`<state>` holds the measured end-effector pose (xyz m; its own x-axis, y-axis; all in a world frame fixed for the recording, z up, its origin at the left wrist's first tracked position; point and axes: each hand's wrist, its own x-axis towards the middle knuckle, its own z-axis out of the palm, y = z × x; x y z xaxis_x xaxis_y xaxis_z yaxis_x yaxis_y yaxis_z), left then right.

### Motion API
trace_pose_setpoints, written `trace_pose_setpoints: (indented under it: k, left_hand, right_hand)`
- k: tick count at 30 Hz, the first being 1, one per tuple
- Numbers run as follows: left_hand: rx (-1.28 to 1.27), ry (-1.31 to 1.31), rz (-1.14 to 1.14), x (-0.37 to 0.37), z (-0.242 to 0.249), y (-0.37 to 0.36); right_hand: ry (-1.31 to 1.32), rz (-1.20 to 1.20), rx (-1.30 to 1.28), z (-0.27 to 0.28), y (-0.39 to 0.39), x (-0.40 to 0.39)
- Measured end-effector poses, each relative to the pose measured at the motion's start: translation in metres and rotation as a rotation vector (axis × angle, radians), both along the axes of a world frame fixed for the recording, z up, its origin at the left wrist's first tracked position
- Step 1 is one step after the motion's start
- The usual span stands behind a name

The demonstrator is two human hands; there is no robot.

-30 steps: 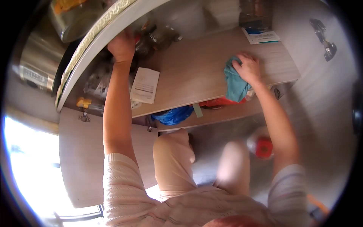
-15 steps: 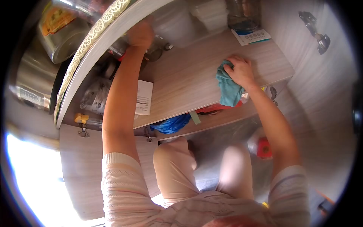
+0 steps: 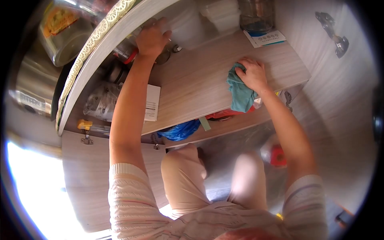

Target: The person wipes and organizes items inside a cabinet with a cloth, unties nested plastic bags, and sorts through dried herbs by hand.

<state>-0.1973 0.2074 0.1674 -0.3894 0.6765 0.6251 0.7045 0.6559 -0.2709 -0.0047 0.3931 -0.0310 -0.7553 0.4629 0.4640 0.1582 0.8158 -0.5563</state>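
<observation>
My right hand is closed on a teal cloth, pressing it against the wood-grain shelf near its right end. Part of the cloth hangs over the shelf's front edge. Deep in the cabinet at the left, my left hand reaches among glass jars, its thumb apart from the fingers and nothing visible in it. Just below its wrist lies a red-rimmed jar, and a small round glass stands beside it. Some fingertips are hard to make out in the shade.
At the back of the shelf are white containers, a glass jar and printed cards. A clear plastic bag and white papers lie at left. A blue bag sits on the lower level. Metal hinges mark the open doors.
My left hand has come slightly back from the depth of the cabinet and its thumb now shows apart. My right hand and the cloth have barely shifted.
</observation>
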Motion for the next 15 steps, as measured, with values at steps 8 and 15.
trace_pose_setpoints:
  k: [8,15]
  left_hand:
    - [0.057,-0.038,0.112,-0.017,-0.003,0.014]
    - [0.363,-0.018,0.113,-0.029,-0.026,-0.007]
  right_hand:
    - [0.028,0.006,0.013,-0.001,0.001,0.0]
    - [0.051,0.009,0.002,-0.004,0.002,-0.002]
